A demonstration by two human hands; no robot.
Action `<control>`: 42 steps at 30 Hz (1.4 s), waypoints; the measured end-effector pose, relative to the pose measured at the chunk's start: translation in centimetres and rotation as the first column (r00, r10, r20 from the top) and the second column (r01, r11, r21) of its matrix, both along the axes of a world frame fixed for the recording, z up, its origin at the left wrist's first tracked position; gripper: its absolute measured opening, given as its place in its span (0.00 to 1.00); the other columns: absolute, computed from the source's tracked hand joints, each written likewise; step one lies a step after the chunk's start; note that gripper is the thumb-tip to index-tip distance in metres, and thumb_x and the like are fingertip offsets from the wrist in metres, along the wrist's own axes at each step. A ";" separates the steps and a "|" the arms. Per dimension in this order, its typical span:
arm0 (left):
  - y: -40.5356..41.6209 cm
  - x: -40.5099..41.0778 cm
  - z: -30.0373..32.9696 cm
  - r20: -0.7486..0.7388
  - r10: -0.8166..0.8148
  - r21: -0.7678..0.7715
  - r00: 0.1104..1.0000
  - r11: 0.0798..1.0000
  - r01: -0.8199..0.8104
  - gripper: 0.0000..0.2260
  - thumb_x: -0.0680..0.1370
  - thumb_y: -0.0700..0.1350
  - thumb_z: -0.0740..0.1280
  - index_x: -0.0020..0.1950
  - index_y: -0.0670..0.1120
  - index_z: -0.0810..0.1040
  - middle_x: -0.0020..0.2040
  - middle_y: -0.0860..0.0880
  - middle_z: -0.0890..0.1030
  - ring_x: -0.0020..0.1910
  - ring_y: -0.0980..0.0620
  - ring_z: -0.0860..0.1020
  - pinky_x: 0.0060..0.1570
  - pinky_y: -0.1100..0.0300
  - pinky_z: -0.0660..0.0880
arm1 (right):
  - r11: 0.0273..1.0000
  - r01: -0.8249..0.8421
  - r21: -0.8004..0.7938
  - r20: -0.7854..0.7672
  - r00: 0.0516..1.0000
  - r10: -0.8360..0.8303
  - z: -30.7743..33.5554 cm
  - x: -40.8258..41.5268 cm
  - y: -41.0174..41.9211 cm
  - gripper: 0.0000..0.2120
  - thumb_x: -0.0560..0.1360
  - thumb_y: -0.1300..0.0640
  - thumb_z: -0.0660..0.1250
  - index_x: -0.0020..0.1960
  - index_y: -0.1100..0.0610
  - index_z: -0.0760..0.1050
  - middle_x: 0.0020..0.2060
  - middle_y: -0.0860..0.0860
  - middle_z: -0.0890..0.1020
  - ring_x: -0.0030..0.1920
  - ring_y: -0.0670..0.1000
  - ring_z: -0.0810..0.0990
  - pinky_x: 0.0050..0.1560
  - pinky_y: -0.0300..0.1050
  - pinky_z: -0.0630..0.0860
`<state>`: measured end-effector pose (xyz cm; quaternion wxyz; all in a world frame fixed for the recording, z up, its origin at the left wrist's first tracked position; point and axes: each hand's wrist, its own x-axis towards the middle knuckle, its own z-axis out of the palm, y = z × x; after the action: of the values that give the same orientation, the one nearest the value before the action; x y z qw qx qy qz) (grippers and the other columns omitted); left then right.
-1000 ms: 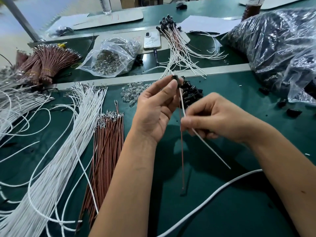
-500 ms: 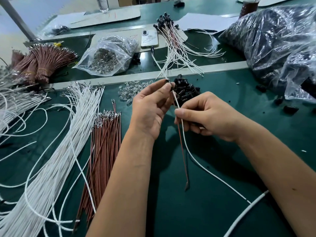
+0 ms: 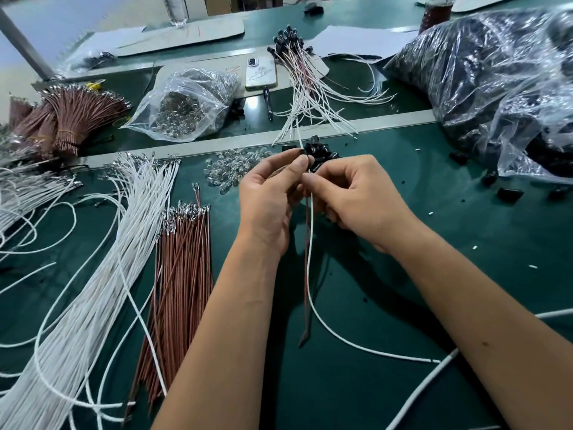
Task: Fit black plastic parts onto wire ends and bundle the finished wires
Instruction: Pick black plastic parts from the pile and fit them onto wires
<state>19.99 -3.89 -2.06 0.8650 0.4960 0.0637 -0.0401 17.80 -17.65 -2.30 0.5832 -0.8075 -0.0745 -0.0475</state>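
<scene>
Black plastic part point(image 3: 301, 151) pinched at fingertips of left hand point(image 3: 269, 197), thumb and forefinger closed on it just above table centre. Right hand point(image 3: 356, 197) close at 3 o'clock of left, fingertips touching left's, pinching white wire point(image 3: 311, 243) just under the part. Brown wire point(image 3: 306, 268) hanging beside white one, both dropping toward 6 o'clock from the pinch; whether brown end already seated in part: cannot tell, fingers cover the joint. White wire curving off on green table point(image 3: 403, 305) toward 4 o'clock. Step in hand, judged: seating white wire end into the part, brown apparently in place. Next move likely calls for straight push of the terminal along the part's axis, left pinch steady, then a light tug to check hold. Risk: terminal bending if pushed off-axis. Loose black parts pile point(image 3: 322, 153) lying directly behind the hands at 12 o'clock, within reach. Finished wires with black caps point(image 3: 297, 72) fanned farther out at 12 o'clock, not yet tied. Stock of white wires point(image 3: 124, 231) at 9 o'clock, loose brown wires point(image 3: 183, 274) at 8 o'clock, near left forearm. Banded brown bundles point(image 3: 68, 119) at 10 o'clock. Clear bag of small clear parts point(image 3: 186, 103) at 11 o'clock; large bag of black parts point(image 3: 496, 72) at 2 o'clock.
</scene>
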 end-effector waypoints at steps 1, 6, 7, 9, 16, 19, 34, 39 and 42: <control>-0.1 -0.1 0.0 0.004 -0.007 -0.007 1.000 1.000 0.007 0.05 0.77 0.34 0.70 0.51 0.40 0.81 0.43 0.44 0.85 0.40 0.50 0.82 0.43 0.59 0.79 | 1.000 0.015 -0.013 0.028 1.000 -0.015 0.0 0.1 0.0 0.14 0.81 0.53 0.71 0.39 0.59 0.81 0.27 0.55 0.79 0.25 0.48 0.72 0.25 0.39 0.67; 0.6 0.1 -0.1 0.027 -0.003 -0.019 1.000 1.000 0.003 0.06 0.76 0.33 0.70 0.50 0.42 0.82 0.43 0.45 0.86 0.35 0.54 0.80 0.38 0.63 0.76 | 0.973 -0.207 -0.100 -0.131 0.972 0.193 0.2 -0.3 -1.2 0.14 0.80 0.56 0.71 0.38 0.60 0.80 0.27 0.53 0.81 0.24 0.48 0.72 0.24 0.36 0.66; 0.8 0.1 -0.1 0.043 -0.020 -0.007 0.999 1.000 0.020 0.06 0.75 0.33 0.71 0.50 0.42 0.82 0.44 0.45 0.86 0.35 0.53 0.80 0.38 0.63 0.77 | 0.974 -0.208 -0.091 -0.137 0.971 0.195 0.1 -0.3 -1.3 0.14 0.81 0.55 0.71 0.39 0.59 0.81 0.28 0.53 0.81 0.24 0.48 0.73 0.23 0.36 0.66; 1.0 0.0 -0.1 0.087 -0.070 0.040 0.994 0.997 0.067 0.07 0.74 0.33 0.71 0.49 0.42 0.83 0.44 0.44 0.86 0.37 0.52 0.82 0.40 0.61 0.79 | 0.992 -0.128 -0.002 -0.101 0.987 0.127 0.0 -0.2 -1.5 0.12 0.81 0.53 0.72 0.42 0.59 0.82 0.30 0.56 0.82 0.26 0.48 0.74 0.23 0.36 0.66; 1.6 -0.2 0.0 0.162 -0.149 0.143 0.975 0.982 0.126 0.07 0.72 0.34 0.73 0.48 0.44 0.84 0.45 0.44 0.87 0.40 0.53 0.83 0.41 0.62 0.79 | 0.971 -0.239 -0.011 -0.177 0.956 0.233 0.2 0.0 -2.5 0.08 0.78 0.59 0.73 0.40 0.57 0.82 0.30 0.53 0.81 0.26 0.46 0.74 0.22 0.36 0.65; 1.8 -0.3 0.2 0.167 -0.149 0.126 0.975 0.984 0.129 0.08 0.71 0.35 0.73 0.49 0.42 0.83 0.45 0.44 0.87 0.40 0.53 0.83 0.40 0.63 0.78 | 0.943 -0.329 -0.048 -0.246 0.919 0.309 0.4 0.0 -3.0 0.08 0.78 0.59 0.73 0.40 0.55 0.83 0.31 0.53 0.82 0.26 0.46 0.74 0.22 0.36 0.65; 1.2 -0.8 0.8 0.457 -0.224 0.178 0.861 0.971 0.159 0.15 0.66 0.27 0.75 0.48 0.41 0.82 0.44 0.44 0.86 0.43 0.48 0.84 0.50 0.54 0.81 | 0.986 -0.146 0.081 0.193 0.973 0.128 0.7 -0.1 -2.4 0.05 0.78 0.62 0.74 0.44 0.55 0.84 0.26 0.54 0.78 0.22 0.44 0.72 0.23 0.35 0.67; 1.2 -0.9 1.2 0.491 -0.200 0.168 0.848 0.977 0.133 0.18 0.64 0.28 0.75 0.51 0.38 0.77 0.43 0.45 0.86 0.42 0.49 0.84 0.49 0.55 0.82 | 0.987 -0.163 0.008 0.339 0.929 0.151 1.2 -0.4 -2.0 0.05 0.78 0.65 0.73 0.45 0.57 0.82 0.32 0.49 0.78 0.26 0.42 0.75 0.28 0.31 0.69; 1.3 -1.0 1.4 0.501 -0.199 0.175 0.842 0.976 0.126 0.18 0.64 0.29 0.75 0.50 0.38 0.76 0.43 0.45 0.86 0.43 0.50 0.84 0.49 0.55 0.82 | 0.990 -0.121 -0.073 0.388 0.911 0.141 1.3 -0.4 -2.0 0.10 0.78 0.68 0.72 0.45 0.53 0.81 0.34 0.50 0.78 0.27 0.42 0.76 0.30 0.31 0.69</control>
<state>19.04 -2.60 -0.71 0.8082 0.5496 -0.2099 0.0253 17.37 -19.66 -0.98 0.5388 -0.7885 -0.2449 -0.1673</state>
